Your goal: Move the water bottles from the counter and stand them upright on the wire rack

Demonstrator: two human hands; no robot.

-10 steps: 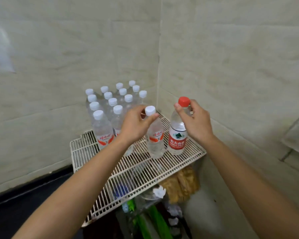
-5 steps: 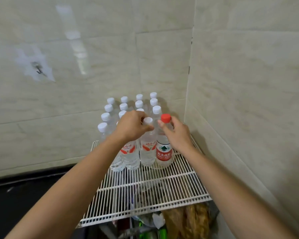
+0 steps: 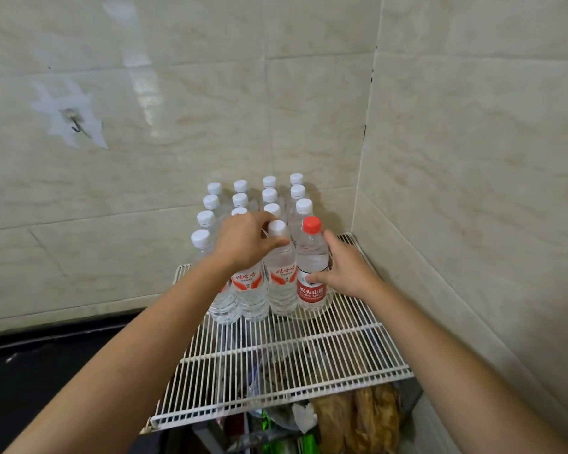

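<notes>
Up close, the left hand (image 3: 243, 245) grips a white-capped bottle (image 3: 281, 283) by its neck; the right hand (image 3: 350, 275) wraps the red-capped bottle (image 3: 311, 257) at its label. A jerky release could rock either on the wires and topple neighbours (image 3: 240, 199). Both stand on the wire rack (image 3: 309, 355), long axis vertical, caps up.

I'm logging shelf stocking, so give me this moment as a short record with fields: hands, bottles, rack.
left hand: grips the neck of a white-capped bottle in the front row
right hand: holds the red-capped bottle by its body
red-capped bottle: upright, front right of the group
other bottles: white-capped, upright, packed in rows
wire rack: white, set in a corner of tiled walls
</notes>
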